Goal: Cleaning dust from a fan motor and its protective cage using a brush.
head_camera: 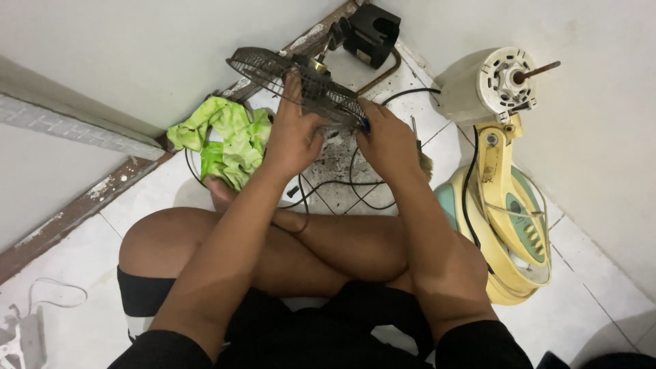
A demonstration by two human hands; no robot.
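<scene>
Wire fan grille (pixel 301 80), dark and dusty, held in both hands above a tiled floor (pixel 588 307).

Left hand (pixel 294 133) has its fingers closed over the grille's near rim; right hand (pixel 388 140) grips the rim on the other side, fingers curled. Grille sits tilted, clear of the floor, in front of the person's crossed legs. Green cloth (pixel 222 137) lies crumpled just left of the left hand. Yellow fan body (pixel 509 225) with its exposed motor (pixel 502 82) lies to the right. Black cable (pixel 342 184) loops beneath the hands.
</scene>
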